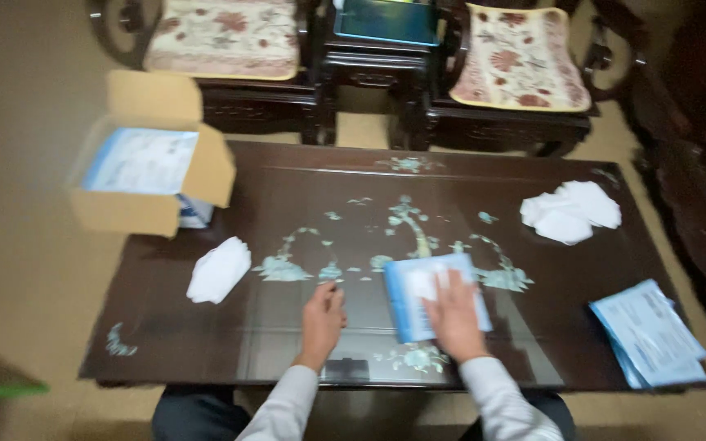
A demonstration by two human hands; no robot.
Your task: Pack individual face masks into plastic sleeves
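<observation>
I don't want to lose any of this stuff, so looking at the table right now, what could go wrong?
The cardboard box sits at the far left corner of the dark table, partly past its edge, so a bump might tip it off. The stack of blue packets overhangs the near right corner and could slide off. The right hand presses one blue packet; the left hand rests beside it.

R hand (453,314) flat on blue packet (435,294), L hand (322,317) resting on dark desk (304,196) beside it; cardboard box (153,167) at far-left corner.
</observation>
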